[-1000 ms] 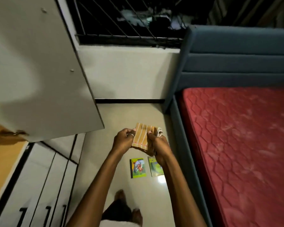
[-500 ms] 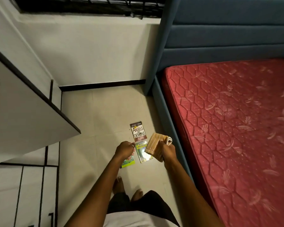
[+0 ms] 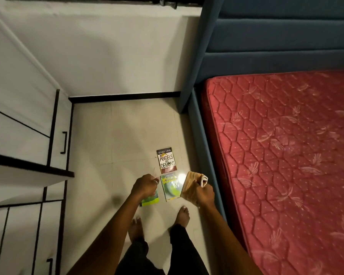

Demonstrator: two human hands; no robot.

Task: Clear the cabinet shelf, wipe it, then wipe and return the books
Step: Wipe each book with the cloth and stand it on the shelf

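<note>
From above, the person stands barefoot over three books on the tiled floor (image 3: 107, 147): a brown book (image 3: 166, 160) farthest off, a green book (image 3: 170, 188) just nearer, and a third book (image 3: 150, 199) partly hidden under the left hand (image 3: 145, 185). That hand hangs loosely curled and seems to hold nothing. The right hand (image 3: 205, 194) grips a folded striped cloth (image 3: 191, 185).

I'd say the book-wiping step is about to start; next comes bending down to lift one book.

A white cabinet (image 3: 24, 135) stands on the left with a door edge jutting out, and a blue bed (image 3: 203, 135) with a red mattress (image 3: 286, 155) fills the right.
</note>
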